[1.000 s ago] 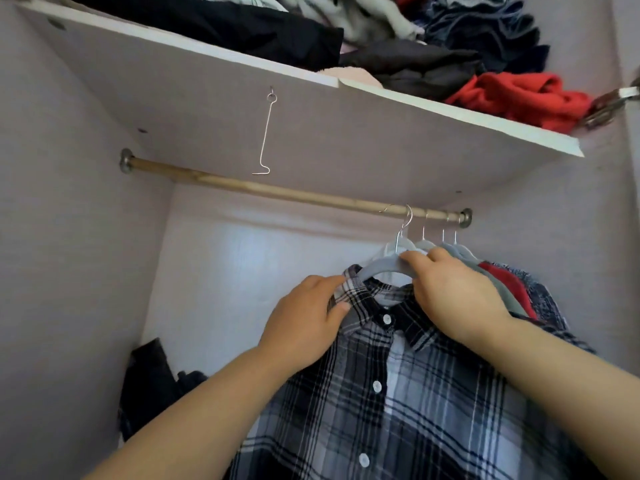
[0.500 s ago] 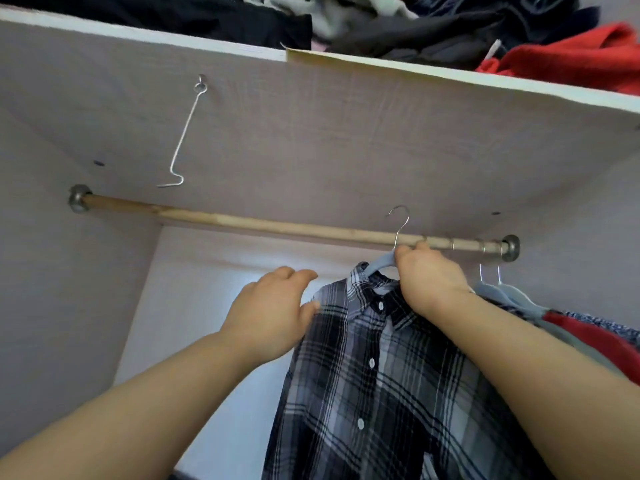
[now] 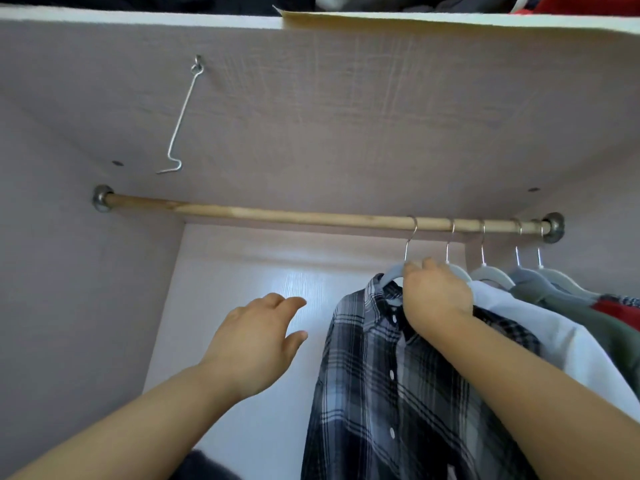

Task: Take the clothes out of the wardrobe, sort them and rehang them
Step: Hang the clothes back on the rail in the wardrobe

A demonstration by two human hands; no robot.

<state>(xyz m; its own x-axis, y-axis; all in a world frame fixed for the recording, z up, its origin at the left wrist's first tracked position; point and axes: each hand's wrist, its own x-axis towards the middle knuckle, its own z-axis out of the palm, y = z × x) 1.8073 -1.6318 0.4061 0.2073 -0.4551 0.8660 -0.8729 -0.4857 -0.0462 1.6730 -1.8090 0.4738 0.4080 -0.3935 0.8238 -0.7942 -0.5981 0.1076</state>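
A black, grey and white plaid shirt (image 3: 377, 382) hangs on a pale blue hanger (image 3: 393, 273) whose metal hook sits over the wooden rail (image 3: 277, 215). My right hand (image 3: 434, 292) grips the hanger's top at the shirt collar. My left hand (image 3: 258, 341) hovers to the left of the shirt with fingers spread, touching nothing. To the right on the rail hang a white garment (image 3: 540, 323), a green garment (image 3: 595, 317) and a red one (image 3: 620, 311) on grey hangers.
A shelf (image 3: 311, 98) runs just above the rail, with piled clothes on top. A bent wire hook (image 3: 181, 116) dangles from its underside at the left. A dark garment (image 3: 204, 467) lies low in the wardrobe. The left half of the rail carries no hangers.
The plaid shirt's hanger hook went from above the rail onto it. My left hand let go of the collar and moved left, away from the shirt. The view tilted upward.
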